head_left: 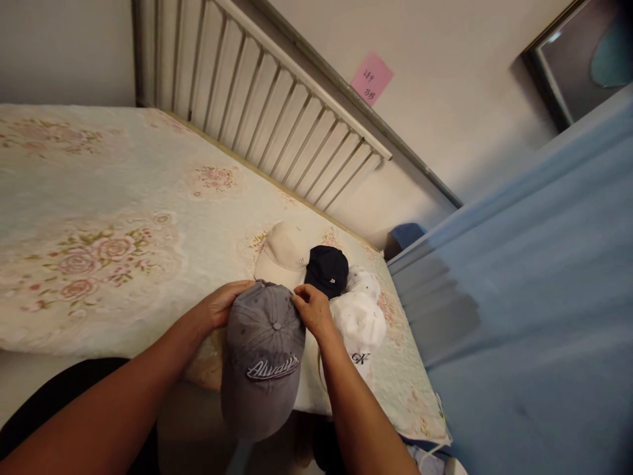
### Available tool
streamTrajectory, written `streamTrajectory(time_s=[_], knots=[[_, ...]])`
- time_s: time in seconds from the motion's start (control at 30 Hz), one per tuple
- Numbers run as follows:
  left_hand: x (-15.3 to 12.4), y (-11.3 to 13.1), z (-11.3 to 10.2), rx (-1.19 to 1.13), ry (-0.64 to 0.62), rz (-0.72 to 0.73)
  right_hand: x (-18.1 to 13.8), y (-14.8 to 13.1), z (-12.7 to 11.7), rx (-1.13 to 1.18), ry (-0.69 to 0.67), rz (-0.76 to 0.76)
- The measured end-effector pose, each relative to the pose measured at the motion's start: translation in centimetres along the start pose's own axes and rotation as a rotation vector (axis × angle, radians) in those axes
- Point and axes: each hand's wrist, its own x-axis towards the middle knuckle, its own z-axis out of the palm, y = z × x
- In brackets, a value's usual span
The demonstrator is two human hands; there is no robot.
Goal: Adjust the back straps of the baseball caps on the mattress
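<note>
A grey baseball cap (262,330) with white "Always" lettering is held between my two hands, its brim toward me. My left hand (228,302) is closed on the cap's far left edge, the fingers partly behind it. On the far right edge, my right hand (312,307) pinches the cap between thumb and fingers. Just beyond lie a cream cap (281,254) and a black cap (326,270) with a small white mark. Right of my right hand is a white cap (359,323) with dark letters, and another white patterned cap (364,282) sits partly behind it.
The caps lie on a bed with a pale floral cover (163,178). A white slatted radiator (277,99) runs along the wall behind it. A blue curtain (519,264) hangs on the right. A pink note (372,78) is stuck to the wall.
</note>
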Motion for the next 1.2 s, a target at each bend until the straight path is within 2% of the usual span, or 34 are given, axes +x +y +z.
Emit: streamTrajectory(time_s=[0.13,0.33,0.5,0.73,0.97,1.13,1.2], knots=[[-0.2,0.0,0.3,-0.003,-0.009,0.031,1.0,-0.4,0.1,-0.015,-0.053,-0.057],[-0.3,0.0,0.2,0.034,-0.009,0.037,1.9,-2.7,0.1,-0.067,-0.220,-0.317],[-0.3,0.0,0.2,0.020,-0.007,0.051,2.5,-4.4,0.5,-0.144,-0.301,-0.408],[-0.2,-0.1,0.1,-0.012,-0.006,0.087,3.4,-4.3,1.3,-0.131,-0.365,-0.329],[-0.1,-0.4,0.1,0.022,0.037,0.073,3.6,-2.9,0.2,0.120,-0.352,-0.107],[-0.5,-0.7,0.7,0.027,-0.131,0.070,4.3,-1.9,-2.2,0.246,-0.287,-0.042],[-0.7,-0.7,1.0,0.046,-0.161,0.057,4.7,-1.4,-3.2,0.254,-0.271,-0.032]])
